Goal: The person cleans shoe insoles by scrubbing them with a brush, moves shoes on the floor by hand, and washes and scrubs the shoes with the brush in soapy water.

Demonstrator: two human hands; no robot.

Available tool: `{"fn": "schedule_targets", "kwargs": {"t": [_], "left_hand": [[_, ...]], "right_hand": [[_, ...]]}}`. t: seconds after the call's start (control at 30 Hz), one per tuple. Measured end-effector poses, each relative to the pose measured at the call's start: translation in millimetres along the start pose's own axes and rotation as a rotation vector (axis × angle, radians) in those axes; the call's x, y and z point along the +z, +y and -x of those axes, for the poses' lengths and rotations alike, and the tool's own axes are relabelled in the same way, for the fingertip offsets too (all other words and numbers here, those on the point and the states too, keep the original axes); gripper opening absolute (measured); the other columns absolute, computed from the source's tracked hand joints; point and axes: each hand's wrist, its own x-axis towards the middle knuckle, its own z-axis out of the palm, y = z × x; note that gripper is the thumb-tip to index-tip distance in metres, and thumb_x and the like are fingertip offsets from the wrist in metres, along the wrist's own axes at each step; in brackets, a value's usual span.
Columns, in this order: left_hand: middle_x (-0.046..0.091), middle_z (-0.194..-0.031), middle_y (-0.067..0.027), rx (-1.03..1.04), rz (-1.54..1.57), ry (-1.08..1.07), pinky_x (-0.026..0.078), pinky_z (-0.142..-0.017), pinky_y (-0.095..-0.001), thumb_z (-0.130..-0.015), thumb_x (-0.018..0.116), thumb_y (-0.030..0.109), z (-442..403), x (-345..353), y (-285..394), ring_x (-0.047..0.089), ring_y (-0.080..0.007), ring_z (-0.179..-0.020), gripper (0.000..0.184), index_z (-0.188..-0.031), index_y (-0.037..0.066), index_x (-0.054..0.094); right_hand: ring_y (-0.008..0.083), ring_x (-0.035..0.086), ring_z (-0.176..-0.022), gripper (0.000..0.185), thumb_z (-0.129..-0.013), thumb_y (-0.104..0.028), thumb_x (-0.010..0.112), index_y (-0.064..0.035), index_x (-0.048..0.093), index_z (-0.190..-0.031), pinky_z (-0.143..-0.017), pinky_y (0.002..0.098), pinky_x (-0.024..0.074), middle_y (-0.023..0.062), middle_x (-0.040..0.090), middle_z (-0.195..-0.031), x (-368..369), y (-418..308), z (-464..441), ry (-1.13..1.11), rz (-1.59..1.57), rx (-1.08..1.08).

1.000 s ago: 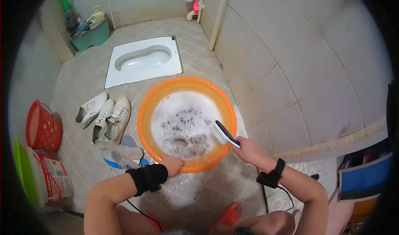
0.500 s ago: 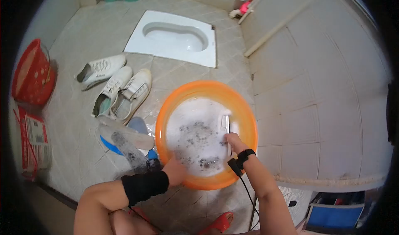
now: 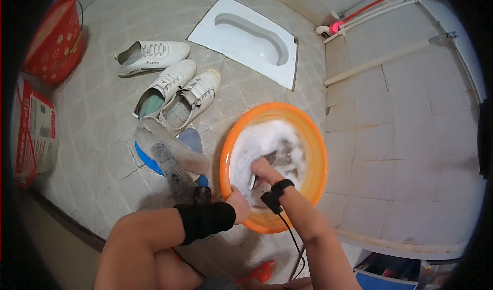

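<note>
A round orange basin [image 3: 229, 151] stands on the tiled floor, holding water under white foam [image 3: 262, 134]. My right hand [image 3: 265, 170] is down in the suds, closed around what looks like a white-handled scrubbing brush [image 3: 252, 181]; its head is hidden. My left hand [image 3: 239, 205] grips the near-left rim of the basin, its fingers partly out of sight. Left of the basin lie insoles, among them a dark foamy one [image 3: 172, 169] and a blue-edged one [image 3: 148, 159]. White sneakers [image 3: 155, 55] rest beyond them.
A white squat toilet [image 3: 233, 42] is set in the floor ahead. At the far left stand a red bucket [image 3: 61, 51] and a red-and-white tub [image 3: 42, 128]. A tiled wall [image 3: 380, 151] borders the right side. A black cable [image 3: 295, 237] hangs from my right wrist.
My right hand has moved left and deeper into the foam with the brush, baring dark water. My left hand now holds the rim. The view has shifted, so the floor objects appear displaced.
</note>
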Motion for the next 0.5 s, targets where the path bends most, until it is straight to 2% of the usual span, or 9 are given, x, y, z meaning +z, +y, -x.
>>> {"fn": "schedule_targets", "kwargs": {"t": [0.07,0.1,0.2,0.27,0.3,0.37,0.4,0.47,0.5], "left_hand": [[0.066,-0.082,-0.0059,-0.015,0.002,-0.049,0.035,-0.078,-0.0569,-0.078,0.051,0.02,-3.8,-4.3,2.8,0.061,-0.0261,-0.077,0.02,-0.083,0.01,0.068],[0.066,-0.087,-0.0064,-0.027,0.028,-0.101,0.034,-0.079,-0.0589,-0.08,0.05,0.02,-8.6,-3.3,3.0,0.061,-0.0261,-0.081,0.022,-0.088,0.01,0.068],[0.065,-0.098,-0.0086,-0.073,0.034,-0.183,0.029,-0.083,-0.065,-0.082,0.048,0.022,-41.9,28.6,8.0,0.059,-0.0281,-0.093,0.027,-0.097,0.01,0.067],[0.065,-0.099,-0.0093,-0.12,0.051,-0.172,0.028,-0.084,-0.0666,-0.082,0.049,0.023,-64.0,58.8,7.7,0.059,-0.0298,-0.095,0.028,-0.098,0.009,0.067],[0.065,-0.099,-0.0093,-0.099,0.042,-0.172,0.028,-0.084,-0.0666,-0.082,0.049,0.023,-66.4,60.4,6.5,0.059,-0.0299,-0.095,0.028,-0.098,0.009,0.067],[0.065,-0.099,-0.0094,-0.078,0.033,-0.168,0.028,-0.084,-0.0665,-0.082,0.049,0.022,-59.4,48.7,8.5,0.059,-0.0301,-0.094,0.027,-0.098,0.009,0.067],[0.065,-0.099,-0.0095,-0.069,0.027,-0.158,0.028,-0.084,-0.0665,-0.082,0.049,0.022,-56.0,42.8,9.4,0.059,-0.0302,-0.094,0.027,-0.097,0.009,0.067],[0.065,-0.099,-0.0096,-0.053,-0.001,-0.152,0.029,-0.084,-0.0664,-0.082,0.049,0.022,-41.4,27.3,10.6,0.059,-0.0304,-0.094,0.027,-0.097,0.009,0.067],[0.065,-0.098,-0.0097,-0.054,-0.017,-0.147,0.029,-0.084,-0.0664,-0.081,0.049,0.022,-37.8,20.7,9.6,0.059,-0.0305,-0.094,0.027,-0.097,0.009,0.067]], "right_hand": [[0.0357,0.062,-0.063,0.024,-0.072,-0.017,0.052,0.0048,0.063,-0.07,-0.059,0.0403,0.0508,0.0247,0.06,-0.071,-5.4,-36.3,-2.5,0.095,-0.802,0.795],[0.0367,0.062,-0.067,0.025,-0.072,-0.018,0.053,0.0059,0.061,-0.073,-0.061,0.042,0.0501,0.025,0.06,-0.072,-9.6,-44.9,9.6,0.028,-0.626,0.648],[0.034,0.061,-0.074,0.023,-0.067,-0.017,0.052,0.0008,0.065,-0.071,-0.065,0.0396,0.0492,0.02,0.061,-0.077,-44.9,-60.0,48.4,-0.189,-0.592,0.553],[0.0316,0.061,-0.078,0.029,-0.071,-0.013,0.049,-0.0008,0.063,-0.093,-0.066,0.0396,0.0487,0.0167,0.062,-0.081,-24.1,-58.9,77.0,-0.066,-0.447,0.33],[0.0316,0.061,-0.078,0.029,-0.071,-0.013,0.049,-0.0008,0.063,-0.093,-0.066,0.0396,0.0487,0.0167,0.062,-0.081,-21.1,-62.1,86.1,-0.067,-0.453,0.339],[0.03,0.061,-0.076,0.041,-0.074,-0.014,0.05,-0.004,0.052,-0.114,-0.065,0.0401,0.0489,0.0136,0.063,-0.079,-52.8,-67.6,93.4,-0.105,-0.228,0.762],[0.03,0.061,-0.076,0.041,-0.074,-0.014,0.05,-0.004,0.052,-0.114,-0.065,0.0401,0.0489,0.0136,0.063,-0.079,-63.4,-68.7,95.6,-0.104,-0.231,0.752],[0.0329,0.062,-0.078,0.041,-0.08,-0.018,0.047,-0.0044,0.049,-0.119,-0.069,0.0412,0.0491,0.0183,0.063,-0.08,-68.6,-76.4,93.8,-0.062,-0.289,1.01],[0.033,0.061,-0.075,0.043,-0.081,-0.019,0.047,-0.0049,0.048,-0.121,-0.067,0.0419,0.049,0.0179,0.063,-0.079,-61.9,-82.9,91.6,-0.04,-0.271,1.031]]}}
